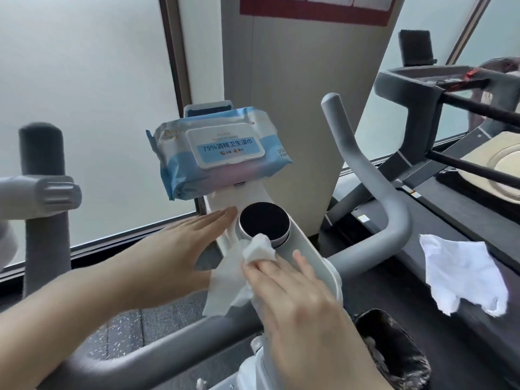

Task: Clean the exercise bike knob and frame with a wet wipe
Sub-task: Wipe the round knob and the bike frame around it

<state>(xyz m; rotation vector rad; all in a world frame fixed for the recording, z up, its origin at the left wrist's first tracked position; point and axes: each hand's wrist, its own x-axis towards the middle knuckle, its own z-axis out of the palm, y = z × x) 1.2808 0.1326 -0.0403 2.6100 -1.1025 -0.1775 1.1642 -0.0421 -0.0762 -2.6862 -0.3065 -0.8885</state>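
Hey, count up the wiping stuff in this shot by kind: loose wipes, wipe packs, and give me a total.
Loose wipes: 2, the wet wipe under the right hand at the knob, and a crumpled wipe lying to the right.
Wipe packs: 1, the blue pack.
Total: 3

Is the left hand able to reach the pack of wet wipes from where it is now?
Probably yes. The left hand lies open against the white frame beside the knob, holding nothing, and the pack of wet wipes sits just above it with nothing between them.
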